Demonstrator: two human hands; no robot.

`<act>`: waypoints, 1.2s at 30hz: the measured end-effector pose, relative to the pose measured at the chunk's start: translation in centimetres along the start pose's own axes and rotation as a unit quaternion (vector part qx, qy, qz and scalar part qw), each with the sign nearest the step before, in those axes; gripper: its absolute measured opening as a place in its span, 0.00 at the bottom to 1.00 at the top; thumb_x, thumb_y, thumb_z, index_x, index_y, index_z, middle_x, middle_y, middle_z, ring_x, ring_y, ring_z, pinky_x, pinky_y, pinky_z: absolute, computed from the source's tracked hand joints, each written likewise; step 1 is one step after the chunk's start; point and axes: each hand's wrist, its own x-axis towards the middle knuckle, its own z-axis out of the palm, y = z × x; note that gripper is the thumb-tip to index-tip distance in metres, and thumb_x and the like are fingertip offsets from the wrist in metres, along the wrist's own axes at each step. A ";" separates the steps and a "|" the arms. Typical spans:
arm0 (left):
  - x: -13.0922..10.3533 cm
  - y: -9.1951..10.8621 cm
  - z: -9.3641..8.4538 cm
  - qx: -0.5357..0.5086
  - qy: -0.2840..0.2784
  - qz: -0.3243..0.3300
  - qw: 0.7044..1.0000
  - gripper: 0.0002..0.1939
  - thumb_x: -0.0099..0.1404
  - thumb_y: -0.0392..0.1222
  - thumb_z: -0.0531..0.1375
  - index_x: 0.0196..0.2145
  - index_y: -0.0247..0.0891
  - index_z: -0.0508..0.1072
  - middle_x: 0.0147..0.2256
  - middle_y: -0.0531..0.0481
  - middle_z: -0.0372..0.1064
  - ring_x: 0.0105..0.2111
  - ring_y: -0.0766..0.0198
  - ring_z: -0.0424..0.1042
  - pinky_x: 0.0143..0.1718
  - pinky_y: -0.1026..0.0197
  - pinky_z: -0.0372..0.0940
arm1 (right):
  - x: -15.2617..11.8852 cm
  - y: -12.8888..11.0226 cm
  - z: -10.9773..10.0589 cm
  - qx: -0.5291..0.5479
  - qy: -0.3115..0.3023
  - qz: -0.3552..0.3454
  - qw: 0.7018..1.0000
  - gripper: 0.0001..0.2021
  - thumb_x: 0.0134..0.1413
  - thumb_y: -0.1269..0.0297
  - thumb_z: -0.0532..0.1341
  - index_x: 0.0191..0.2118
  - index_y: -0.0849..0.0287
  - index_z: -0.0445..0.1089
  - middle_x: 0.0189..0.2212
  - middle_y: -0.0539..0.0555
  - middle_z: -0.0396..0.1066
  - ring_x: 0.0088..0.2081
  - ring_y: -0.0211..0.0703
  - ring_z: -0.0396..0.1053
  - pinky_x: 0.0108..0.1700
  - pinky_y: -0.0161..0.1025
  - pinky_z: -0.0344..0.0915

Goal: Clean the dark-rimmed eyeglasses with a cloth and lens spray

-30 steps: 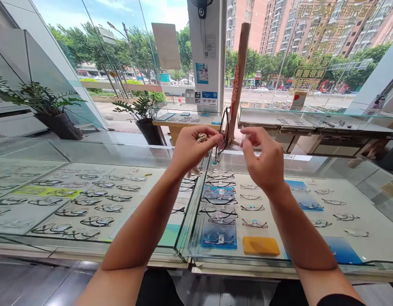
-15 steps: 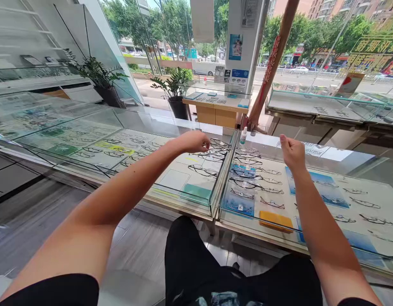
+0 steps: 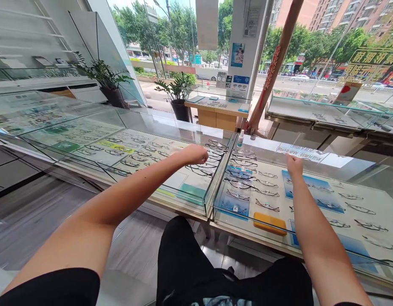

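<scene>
My left hand (image 3: 196, 154) is curled into a loose fist above the left glass display case (image 3: 166, 131), and nothing shows in its fingers. Under and beside it lie rows of eyeglasses (image 3: 201, 171) behind the glass. My right hand (image 3: 294, 165) is also a closed fist, over the right display case (image 3: 263, 149), near a printed paper sign (image 3: 306, 153). No object sticks out of it. More eyeglasses (image 3: 239, 185) lie inside that case, some on blue mats (image 3: 327, 203). Whether either fist touches the glass, I cannot tell.
A small spray bottle (image 3: 240, 138) stands on the counter near the seam between the cases. An orange-yellow glasses case (image 3: 269, 224) lies inside, at the front. Potted plants (image 3: 180, 109), a wooden display table (image 3: 217, 117) and a slanted post (image 3: 269, 80) stand beyond.
My right fist has come down towards the glass, its thumb no longer standing up. My left fist is slightly lower. The whole view has shifted a little.
</scene>
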 end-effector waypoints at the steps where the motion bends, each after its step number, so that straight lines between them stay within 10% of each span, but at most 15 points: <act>1: 0.1 0.1 0.0 0.002 -0.003 -0.003 1.000 0.13 0.67 0.38 0.63 0.42 0.43 0.88 0.41 0.43 0.85 0.40 0.51 0.80 0.36 0.59 0.63 | -0.1 0.2 0.2 -0.030 -0.001 0.007 1.000 0.24 0.68 0.40 0.55 0.25 0.49 0.57 0.20 0.48 0.59 0.28 0.46 0.61 0.39 0.46 0.69; 5: 0.4 0.1 0.3 0.006 -0.013 -0.012 1.000 0.12 0.65 0.36 0.63 0.41 0.42 0.88 0.41 0.42 0.85 0.40 0.50 0.81 0.37 0.58 0.64 | -0.5 0.3 1.2 -0.148 -0.044 0.028 0.988 0.17 0.67 0.51 0.57 0.42 0.57 0.77 0.51 0.66 0.80 0.58 0.61 0.71 0.67 0.55 0.66; 10: 0.9 -0.5 0.5 0.000 -0.022 -0.013 1.000 0.13 0.64 0.36 0.64 0.42 0.43 0.88 0.41 0.42 0.85 0.41 0.48 0.81 0.39 0.57 0.67 | -1.0 0.2 2.4 -0.244 -0.113 0.046 0.962 0.37 0.73 0.49 0.53 0.76 0.70 0.63 0.81 0.71 0.54 0.81 0.65 0.50 0.81 0.58 0.46; 16: 2.1 -1.9 -0.4 -0.020 -0.015 -0.017 1.000 0.16 0.67 0.41 0.64 0.49 0.45 0.88 0.46 0.43 0.85 0.44 0.50 0.81 0.41 0.58 0.68 | -1.3 0.0 3.0 -0.313 -0.161 0.056 0.934 0.45 0.76 0.43 0.44 0.83 0.77 0.44 0.85 0.69 0.38 0.85 0.65 0.38 0.84 0.56 0.36; 30: 4.1 -2.0 -0.1 -0.058 -0.010 -0.034 0.998 0.12 0.66 0.42 0.66 0.44 0.43 0.89 0.44 0.43 0.86 0.41 0.53 0.80 0.41 0.60 0.68 | -0.7 -0.2 3.1 -0.358 -0.197 0.031 0.912 0.48 0.75 0.41 0.40 0.83 0.78 0.40 0.86 0.69 0.35 0.86 0.62 0.36 0.84 0.53 0.35; 36: 3.3 -4.1 -3.4 -0.105 0.034 -0.026 0.994 0.14 0.65 0.49 0.66 0.41 0.42 0.89 0.37 0.47 0.84 0.34 0.59 0.78 0.35 0.62 0.64 | -0.8 -0.3 3.5 -0.356 -0.201 0.032 0.912 0.48 0.75 0.40 0.40 0.83 0.77 0.41 0.86 0.69 0.35 0.86 0.61 0.36 0.84 0.52 0.36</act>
